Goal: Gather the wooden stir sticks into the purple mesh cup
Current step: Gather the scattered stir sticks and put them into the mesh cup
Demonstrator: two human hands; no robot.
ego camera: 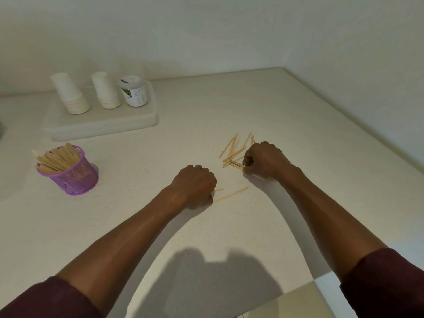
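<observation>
A purple mesh cup [75,177] stands at the left of the counter, holding several wooden stir sticks [55,158]. A loose pile of stir sticks [234,149] lies at centre right. My right hand [266,160] is curled at the pile's right edge and pinches a few sticks there. My left hand [195,184] rests on the counter in a fist, its fingers hidden beneath it. Two sticks [231,194] stick out to the right from under that hand; whether it holds them cannot be seen.
A white tray [103,125] at the back left carries two stacks of white paper cups [68,94] and a white jar [133,90]. Walls meet behind the counter and at its right. The counter's front edge [298,289] lies bottom right.
</observation>
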